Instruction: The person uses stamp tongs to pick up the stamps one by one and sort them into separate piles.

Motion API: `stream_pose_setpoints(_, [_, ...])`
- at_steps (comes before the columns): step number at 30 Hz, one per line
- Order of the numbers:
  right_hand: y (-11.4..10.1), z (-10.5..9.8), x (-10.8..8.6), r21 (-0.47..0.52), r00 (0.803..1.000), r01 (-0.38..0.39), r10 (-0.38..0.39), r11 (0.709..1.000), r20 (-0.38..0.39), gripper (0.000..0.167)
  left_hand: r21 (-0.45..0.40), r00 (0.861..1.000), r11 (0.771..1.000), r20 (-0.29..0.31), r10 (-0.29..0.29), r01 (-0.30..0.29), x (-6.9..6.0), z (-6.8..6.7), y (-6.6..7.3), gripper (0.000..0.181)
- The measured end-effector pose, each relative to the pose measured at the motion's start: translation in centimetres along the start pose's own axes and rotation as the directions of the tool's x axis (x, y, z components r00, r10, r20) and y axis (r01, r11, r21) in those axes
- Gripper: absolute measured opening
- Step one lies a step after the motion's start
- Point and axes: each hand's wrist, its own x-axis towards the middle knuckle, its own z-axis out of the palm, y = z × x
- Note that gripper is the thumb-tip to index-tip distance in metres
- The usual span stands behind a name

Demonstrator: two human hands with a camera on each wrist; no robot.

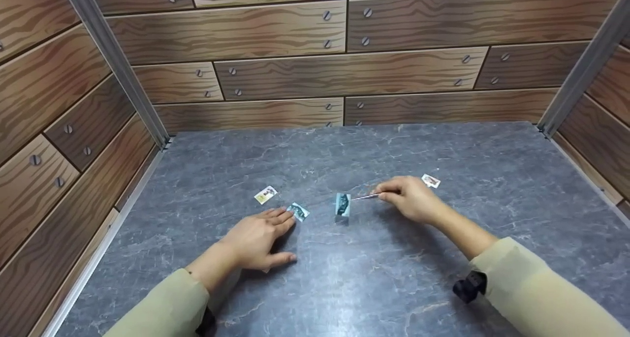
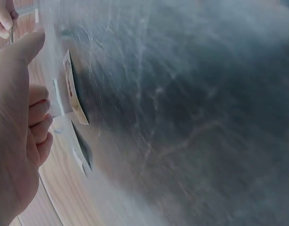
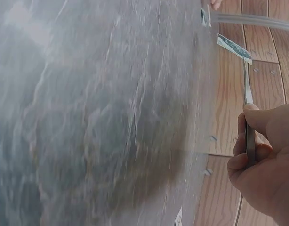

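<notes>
Grey marbled tabletop [image 1: 467, 155] under both hands on my head feed. Right hand [image 1: 411, 197]: thumb and fingers pinched firmly round metal tweezers [image 1: 366, 197], other fingers curled in, per my right wrist feed. Tweezer tips meet the edge of a teal stamp-like slip [image 1: 343, 204], which sits left of the right hand, between the two hands, raised off the surface as I read it. Left hand [image 1: 256, 241]: spread flat-ish, palm down, fingers extended and thumb out to the side, gripping nothing I can see. Its fingertips are at the near-left edge of a second teal slip [image 1: 298, 211]; I can't tell if they press it. Yellow-and-white slip [image 1: 266, 195] lies just beyond the left fingertips, apart from them. White slip with a reddish-brown print [image 1: 431, 181] is just past the right hand's knuckles. Left wrist feed gives me a tan slip [image 2: 75, 89] beneath the left hand, edge-on, print unreadable.
</notes>
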Motion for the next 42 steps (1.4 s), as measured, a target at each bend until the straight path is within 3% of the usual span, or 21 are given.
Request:
stream_pose_setpoints(16, [1.5, -2.7, -1.8, -0.045, 0.998, -0.057, 0.056, 0.997, -0.017, 0.013, -0.029, 0.997, 0.999, 0.064, -0.033, 0.035, 0.4, 0.6, 0.0, 0.086])
stream_pose_setpoints(42, [6.4, -7.2, -5.6, -0.111, 0.99, -0.134, 0.127, 0.985, -0.068, 0.017, 0.016, 0.998, 1.0, 0.066, -0.021, 0.02, 0.7, 0.5, 0.0, 0.084])
